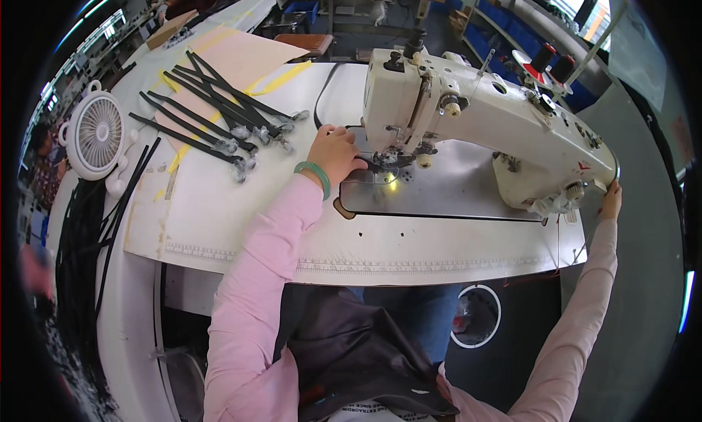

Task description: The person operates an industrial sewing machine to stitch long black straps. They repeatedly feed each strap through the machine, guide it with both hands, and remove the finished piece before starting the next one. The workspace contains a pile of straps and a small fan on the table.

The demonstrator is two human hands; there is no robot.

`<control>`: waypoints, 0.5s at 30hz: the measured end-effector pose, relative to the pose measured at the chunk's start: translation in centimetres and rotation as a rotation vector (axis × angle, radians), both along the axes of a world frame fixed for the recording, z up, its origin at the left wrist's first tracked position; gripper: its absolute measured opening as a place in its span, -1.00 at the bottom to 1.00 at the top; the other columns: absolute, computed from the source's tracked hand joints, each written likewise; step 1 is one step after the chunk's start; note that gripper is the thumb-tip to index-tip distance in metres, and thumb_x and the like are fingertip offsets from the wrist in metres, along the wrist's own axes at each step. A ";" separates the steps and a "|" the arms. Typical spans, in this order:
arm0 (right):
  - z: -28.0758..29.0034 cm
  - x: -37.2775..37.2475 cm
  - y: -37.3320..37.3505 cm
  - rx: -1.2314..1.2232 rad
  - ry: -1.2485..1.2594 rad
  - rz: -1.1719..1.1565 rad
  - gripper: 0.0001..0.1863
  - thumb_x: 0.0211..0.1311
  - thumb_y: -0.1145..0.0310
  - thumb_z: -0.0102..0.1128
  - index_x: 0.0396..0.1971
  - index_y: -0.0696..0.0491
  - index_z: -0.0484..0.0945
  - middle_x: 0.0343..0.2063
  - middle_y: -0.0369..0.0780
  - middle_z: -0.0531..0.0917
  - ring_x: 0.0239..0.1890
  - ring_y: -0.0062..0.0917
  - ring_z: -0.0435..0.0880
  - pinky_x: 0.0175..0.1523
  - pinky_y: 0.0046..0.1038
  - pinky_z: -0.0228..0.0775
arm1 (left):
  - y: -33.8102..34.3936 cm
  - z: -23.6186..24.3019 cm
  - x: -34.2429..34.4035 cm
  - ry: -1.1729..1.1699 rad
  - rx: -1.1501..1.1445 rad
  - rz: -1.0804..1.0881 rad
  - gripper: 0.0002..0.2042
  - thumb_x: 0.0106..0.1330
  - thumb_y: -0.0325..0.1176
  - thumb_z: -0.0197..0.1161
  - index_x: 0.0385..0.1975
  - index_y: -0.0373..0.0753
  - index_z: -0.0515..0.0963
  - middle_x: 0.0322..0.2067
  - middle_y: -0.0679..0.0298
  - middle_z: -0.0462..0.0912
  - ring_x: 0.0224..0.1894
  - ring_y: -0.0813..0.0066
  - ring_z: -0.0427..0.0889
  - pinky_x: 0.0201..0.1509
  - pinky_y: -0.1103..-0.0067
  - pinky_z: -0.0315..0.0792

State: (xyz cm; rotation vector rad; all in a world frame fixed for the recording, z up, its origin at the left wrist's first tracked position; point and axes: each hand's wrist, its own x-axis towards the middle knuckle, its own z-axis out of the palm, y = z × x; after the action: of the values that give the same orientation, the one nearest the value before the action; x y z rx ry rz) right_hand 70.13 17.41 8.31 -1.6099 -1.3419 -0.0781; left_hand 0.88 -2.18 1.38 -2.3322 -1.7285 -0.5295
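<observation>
A white sewing machine [534, 151] stands on a metal plate [439, 195] set into the table. My left hand [336, 153], with a green bangle, has its fingers closed on a black strap [325, 86] at the needle area [387, 162], where a small light glows. The strap curves away toward the back of the table. My right hand [610, 199] grips the handwheel [616, 170] at the machine's right end, its fingertips partly hidden. Several black straps with plastic-wrapped ends [234, 115] lie left of the machine, across pink and yellow sheets [245, 60].
The white table [227, 225] has a printed ruler edge. A small white fan [99, 130] and long black strips [80, 232] are at the left. A bin [482, 316] is below. Thread cones [542, 56], blue-bin shelves [490, 38] and a partly visible person [45, 159] are around.
</observation>
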 end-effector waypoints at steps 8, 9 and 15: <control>-2.4 -3.5 -1.3 0.057 0.551 0.143 -0.62 0.29 0.05 -0.18 -0.11 0.04 0.34 -0.42 -0.29 0.52 -0.51 -0.66 0.48 -0.52 -0.64 0.28 | -2.3 -1.4 2.5 -0.353 0.045 0.110 -0.88 0.01 -0.25 0.25 -0.53 -0.12 0.62 -0.44 0.34 0.48 -0.26 0.39 0.43 -0.25 0.50 0.42; -3.2 -2.6 -1.3 0.112 0.634 0.176 -0.61 0.29 0.05 -0.19 -0.09 0.04 0.32 -0.40 -0.29 0.52 -0.51 -0.65 0.49 -0.52 -0.64 0.30 | -1.9 -1.4 2.6 -0.377 0.029 0.079 -0.89 0.01 -0.26 0.25 -0.52 -0.11 0.62 -0.43 0.34 0.48 -0.25 0.39 0.44 -0.23 0.50 0.42; -4.2 -7.4 -2.1 -0.014 0.679 0.239 -0.49 0.28 -0.02 -0.21 0.02 0.08 0.22 -0.22 -0.20 0.49 -0.25 -0.51 0.53 -0.27 -0.50 0.41 | -2.2 -1.6 1.8 -0.336 0.005 0.117 -0.90 0.00 -0.27 0.25 -0.52 -0.08 0.64 -0.43 0.36 0.47 -0.25 0.40 0.43 -0.23 0.51 0.42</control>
State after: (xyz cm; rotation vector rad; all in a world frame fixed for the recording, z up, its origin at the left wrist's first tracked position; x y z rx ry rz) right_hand 62.75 15.34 4.10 -1.2999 -0.9801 0.5743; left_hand 2.63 -4.41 -0.25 -2.2191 -1.9843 -0.9476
